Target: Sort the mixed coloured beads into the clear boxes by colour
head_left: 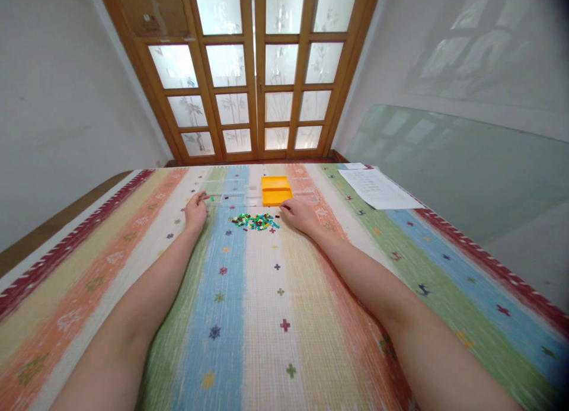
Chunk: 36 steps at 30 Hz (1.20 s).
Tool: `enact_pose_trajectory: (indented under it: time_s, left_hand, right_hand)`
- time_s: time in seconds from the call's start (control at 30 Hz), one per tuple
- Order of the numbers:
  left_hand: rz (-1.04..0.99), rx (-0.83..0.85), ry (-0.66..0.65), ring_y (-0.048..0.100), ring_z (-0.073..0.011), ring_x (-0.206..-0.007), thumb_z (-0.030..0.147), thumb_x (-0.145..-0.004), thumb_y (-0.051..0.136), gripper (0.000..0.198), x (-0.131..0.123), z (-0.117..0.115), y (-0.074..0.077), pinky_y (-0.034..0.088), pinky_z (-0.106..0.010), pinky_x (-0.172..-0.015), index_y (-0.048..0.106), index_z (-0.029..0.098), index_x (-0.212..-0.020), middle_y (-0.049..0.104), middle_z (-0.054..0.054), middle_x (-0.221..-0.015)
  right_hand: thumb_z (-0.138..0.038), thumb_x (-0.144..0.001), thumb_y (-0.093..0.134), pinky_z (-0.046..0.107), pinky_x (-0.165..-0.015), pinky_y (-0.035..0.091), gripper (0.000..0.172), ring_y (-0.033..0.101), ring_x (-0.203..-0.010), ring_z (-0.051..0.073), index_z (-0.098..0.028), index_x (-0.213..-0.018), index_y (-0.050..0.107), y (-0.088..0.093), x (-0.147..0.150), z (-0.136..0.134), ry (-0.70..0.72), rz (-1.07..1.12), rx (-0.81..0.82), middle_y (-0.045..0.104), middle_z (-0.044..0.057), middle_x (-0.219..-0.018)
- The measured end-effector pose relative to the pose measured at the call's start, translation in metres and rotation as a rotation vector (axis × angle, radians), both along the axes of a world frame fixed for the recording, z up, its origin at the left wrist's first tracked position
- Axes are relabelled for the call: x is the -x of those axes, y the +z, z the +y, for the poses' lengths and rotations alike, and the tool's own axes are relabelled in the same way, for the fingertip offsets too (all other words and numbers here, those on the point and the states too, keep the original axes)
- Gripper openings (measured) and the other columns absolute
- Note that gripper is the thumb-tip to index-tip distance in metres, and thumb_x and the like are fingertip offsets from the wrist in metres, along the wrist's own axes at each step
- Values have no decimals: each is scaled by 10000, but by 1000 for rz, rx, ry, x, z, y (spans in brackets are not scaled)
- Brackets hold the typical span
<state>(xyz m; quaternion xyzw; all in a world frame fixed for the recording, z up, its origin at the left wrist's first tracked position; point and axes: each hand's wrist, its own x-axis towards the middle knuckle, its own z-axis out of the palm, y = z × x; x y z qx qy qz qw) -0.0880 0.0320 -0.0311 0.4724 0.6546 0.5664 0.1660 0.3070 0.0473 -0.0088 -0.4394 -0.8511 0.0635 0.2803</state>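
Observation:
My left hand (196, 211) is at the left end of a clear plastic box (233, 201), its fingers slightly apart. Just past its fingertips lies a small green piece (212, 198), and farther right in the box is a dark one (226, 198). My right hand (300, 215) rests by the near right corner of an open yellow box (278, 197), fingers curled together; whatever they pinch is too small to make out. Between the hands is a loose pile of small coloured plastic pieces (255, 222), mostly green, blue, white and dark brown.
Another clear plastic box (306, 196) sits right of the yellow one. Printed paper sheets (377, 187) lie at the table's far right. A striped tablecloth (262, 316) covers the table. Beyond its far edge are wooden doors with glass panes (258, 91); a glass panel (466, 162) leans at the right wall.

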Motion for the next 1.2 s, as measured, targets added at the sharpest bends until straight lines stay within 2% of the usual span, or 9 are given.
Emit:
enact_pose_trajectory:
  time_s: [0.1, 0.2, 0.27, 0.37, 0.53, 0.63, 0.77, 0.97, 1.2]
  left_hand:
    - [-8, 13, -16, 531, -83, -536, 198, -882, 481, 565, -2, -1, 0, 509, -249, -601, 569, 157, -1439, 730, -118, -1250]
    - [48, 15, -35, 550, -98, -557, 194, -889, 479, 568, -6, -4, 3, 535, -278, -647, 560, 168, -1450, 735, -101, -1237]
    - [156, 8, -42, 590, -130, -621, 199, -899, 478, 501, -11, -7, 7, 553, -315, -717, 622, 179, -1378, 747, -78, -1194]
    - [380, -6, -100, 661, -201, -834, 209, -911, 494, 359, -28, -15, 16, 549, -381, -885, 729, 193, -1182, 754, -64, -1134]
    - [679, -97, -501, 638, -250, -1123, 249, -967, 504, 285, -81, -28, 32, 482, -444, -1066, 748, 218, -1110, 734, -77, -1158]
    - [807, -129, -717, 598, -253, -1233, 292, -1000, 510, 303, -115, -32, 37, 434, -464, -1136, 734, 226, -1192, 702, -87, -1275]
    - [914, -139, -886, 553, -257, -1311, 335, -1009, 537, 356, -147, -30, 37, 408, -460, -1168, 692, 232, -1311, 660, -103, -1367]
    - [996, -109, -959, 553, -259, -1313, 374, -1007, 556, 357, -167, -25, 32, 353, -451, -1210, 707, 229, -1296, 674, -87, -1364]
    - [995, -126, -963, 592, -249, -1250, 369, -1035, 502, 348, -175, -23, 27, 393, -443, -1168, 735, 224, -1248, 709, -86, -1308]
  right_hand:
    - [-235, -1017, 547, 293, -810, 417, 195, 627, -927, 209, -182, -974, 729, 0, 0, 0, -3, -5, 5, 747, 85, -1006]
    - [-231, -1013, 546, 292, -799, 416, 197, 626, -913, 208, -182, -966, 730, -1, 0, 0, 10, -4, -2, 747, 83, -994]
    - [-224, -1007, 548, 293, -797, 417, 196, 627, -905, 208, -182, -953, 732, -1, 0, 0, 22, -4, -3, 749, 80, -981]
    - [-221, -999, 549, 297, -788, 416, 194, 626, -896, 211, -183, -963, 737, -1, 1, 1, 8, -4, 2, 751, 81, -980]
    - [-216, -997, 542, 299, -763, 400, 197, 618, -874, 208, -179, -965, 733, -1, 2, 1, -33, 12, -10, 747, 84, -967]
    - [-229, -1007, 529, 302, -762, 393, 217, 616, -871, 207, -181, -933, 727, -1, 1, 1, -44, 28, -31, 743, 86, -950]
    - [-221, -1008, 515, 301, -763, 396, 229, 612, -860, 202, -184, -918, 722, -4, 0, 4, -63, 61, -33, 739, 79, -933]
    - [-204, -987, 531, 291, -777, 409, 190, 609, -849, 191, -186, -910, 703, -8, -1, 9, -81, 130, -19, 728, 66, -923]
    - [-225, -991, 537, 298, -783, 418, 183, 617, -864, 194, -185, -930, 705, -7, -1, 8, -81, 111, -16, 730, 67, -939]
